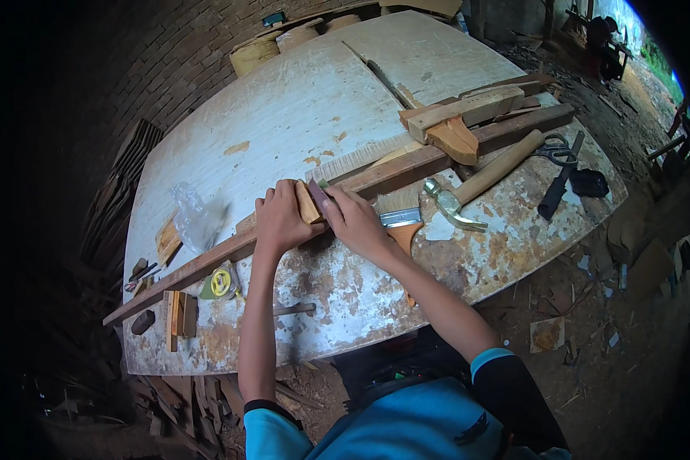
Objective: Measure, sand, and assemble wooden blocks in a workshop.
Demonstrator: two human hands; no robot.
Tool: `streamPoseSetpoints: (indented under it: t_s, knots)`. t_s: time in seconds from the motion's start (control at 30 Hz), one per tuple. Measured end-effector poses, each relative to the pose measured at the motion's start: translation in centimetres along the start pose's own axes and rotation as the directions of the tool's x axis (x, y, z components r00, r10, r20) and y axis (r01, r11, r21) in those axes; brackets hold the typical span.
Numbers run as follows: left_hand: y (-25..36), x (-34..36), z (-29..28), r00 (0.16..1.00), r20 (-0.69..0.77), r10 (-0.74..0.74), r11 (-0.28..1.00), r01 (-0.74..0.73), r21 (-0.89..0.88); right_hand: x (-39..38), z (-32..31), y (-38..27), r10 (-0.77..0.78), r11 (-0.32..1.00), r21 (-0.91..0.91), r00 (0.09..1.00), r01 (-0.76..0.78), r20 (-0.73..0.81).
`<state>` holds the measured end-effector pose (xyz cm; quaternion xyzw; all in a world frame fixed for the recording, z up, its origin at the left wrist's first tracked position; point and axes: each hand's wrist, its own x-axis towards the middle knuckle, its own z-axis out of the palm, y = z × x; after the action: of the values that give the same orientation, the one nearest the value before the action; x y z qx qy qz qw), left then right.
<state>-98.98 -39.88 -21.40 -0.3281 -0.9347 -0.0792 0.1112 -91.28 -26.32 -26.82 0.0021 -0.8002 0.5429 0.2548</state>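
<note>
At the long brown bar [406, 170], your left hand [278, 216] grips a wooden block [307, 202]; your right hand [355, 220] pinches a dark strip [317, 191] beside it. A brush [403, 218] lies near, right.

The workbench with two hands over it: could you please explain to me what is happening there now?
A person's left hand grips a small wooden block above the worn table. The right hand holds a thin, dark reddish strip close to the block; whether they touch is hard to tell. A long wooden bar lies across the table, with a brush and a hammer to the right.
</note>
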Motion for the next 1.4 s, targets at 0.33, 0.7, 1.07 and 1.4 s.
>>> streamPoseSetpoints:
  t_s: [0.33,0.7,1.07,1.4]
  knots:
    - [0.6,-1.4,0.6,0.988,-0.148,0.030,0.998,-0.021,0.059,-4.5,-6.2,-4.1,-0.010,0.981,-0.195,0.996,0.027,0.088]
    - [3.6,-4.1,3.3,0.841,-0.326,-0.432,0.409,-0.139,-0.902,-8.0,-21.2,-1.5,-0.155,0.275,-0.936,0.950,-0.222,-0.271]
    - [0.8,-5.7,3.8,0.796,-0.582,-0.166,0.697,-0.323,-0.641,-2.5,-19.9,2.5,0.259,0.265,-0.946,0.931,0.188,0.257]
    - [-0.5,-6.4,3.8,0.875,-0.466,-0.130,0.562,-0.322,-0.762,-2.3,-19.9,1.0,-0.289,0.434,-0.751,0.866,0.498,0.407]
